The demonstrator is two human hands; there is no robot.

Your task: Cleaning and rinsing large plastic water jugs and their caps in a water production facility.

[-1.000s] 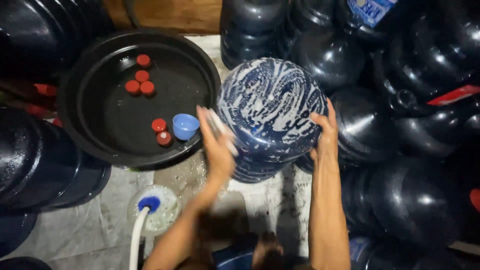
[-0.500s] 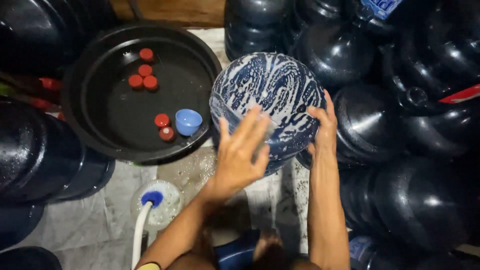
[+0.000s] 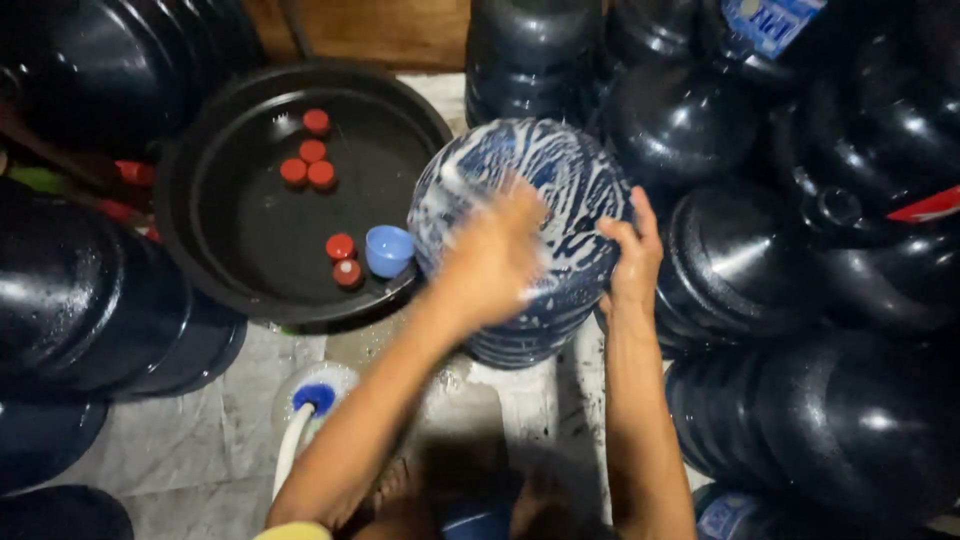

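Both bare hands are on a large blue water jug streaked with white soap foam: the left hand lies spread flat across its rounded front, blurred in the frame, while the right hand cups the jug's right flank with fingers wrapped over the curve and the thumb toward the front. Neither hand closes around anything; both press open-palmed against the wet surface. The jug stands in the middle of the scene on a pale, wet stone floor, its ribbed lower body showing just below the left wrist.

Just left of the jug, and touching or nearly touching it, sits a wide black basin. Inside it lie six small red caps, four clustered toward the upper part and two nearer the lower rim, with a small blue cup beside the lower pair. In front of the basin, near the left forearm, a white hose ends in a blue fitting resting on a round white object on the floor.

Dark blue jugs crowd every side. Several stand stacked and tilted along the right, one of them just beside the right hand; more fill the left edge, and others line the top of the frame against a wooden board. A paper label shows on one jug at the upper right, too small to make out.
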